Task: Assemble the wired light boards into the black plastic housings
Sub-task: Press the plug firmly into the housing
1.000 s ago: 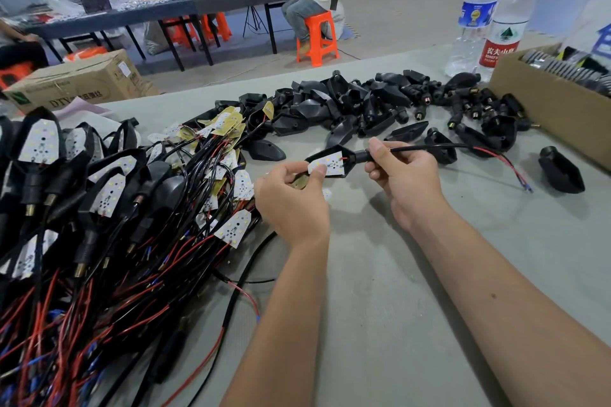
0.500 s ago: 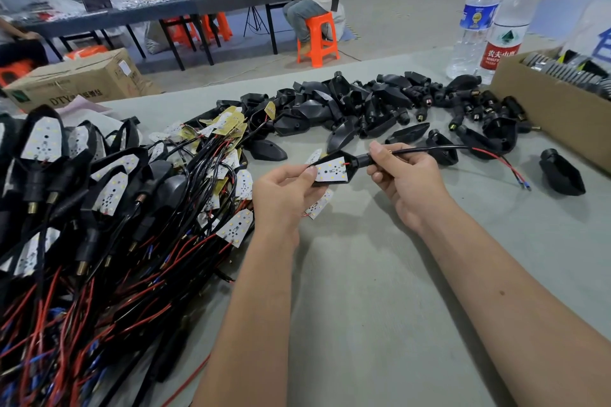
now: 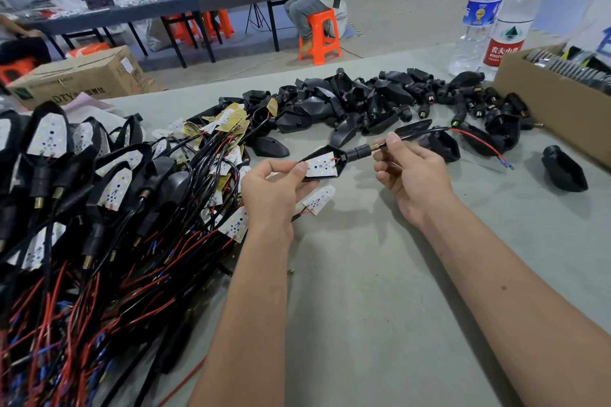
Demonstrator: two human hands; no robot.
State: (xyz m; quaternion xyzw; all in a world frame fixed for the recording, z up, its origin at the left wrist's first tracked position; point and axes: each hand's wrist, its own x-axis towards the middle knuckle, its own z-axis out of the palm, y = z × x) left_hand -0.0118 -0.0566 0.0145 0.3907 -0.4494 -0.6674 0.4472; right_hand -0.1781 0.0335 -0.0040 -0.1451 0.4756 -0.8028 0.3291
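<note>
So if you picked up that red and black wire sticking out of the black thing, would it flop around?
Probably yes. The wire already droops in a curve from the right hand down to the table, so it looks floppy. It is thin, so likely light. The housing it runs into looks rigid and should keep its shape in the left hand.

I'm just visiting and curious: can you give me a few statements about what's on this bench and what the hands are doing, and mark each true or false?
1. The left hand holds a black housing with a white light board in it. True.
2. The right hand is resting flat on the table. False: it pinches the wire coming out of the housing's stem.
3. A pile of empty housings lies beyond the hands. True.
4. The two bottles are lying on their sides. False: they stand upright beside the cardboard box.
5. A loose board lies on the table below the left hand's grip. True.
</note>
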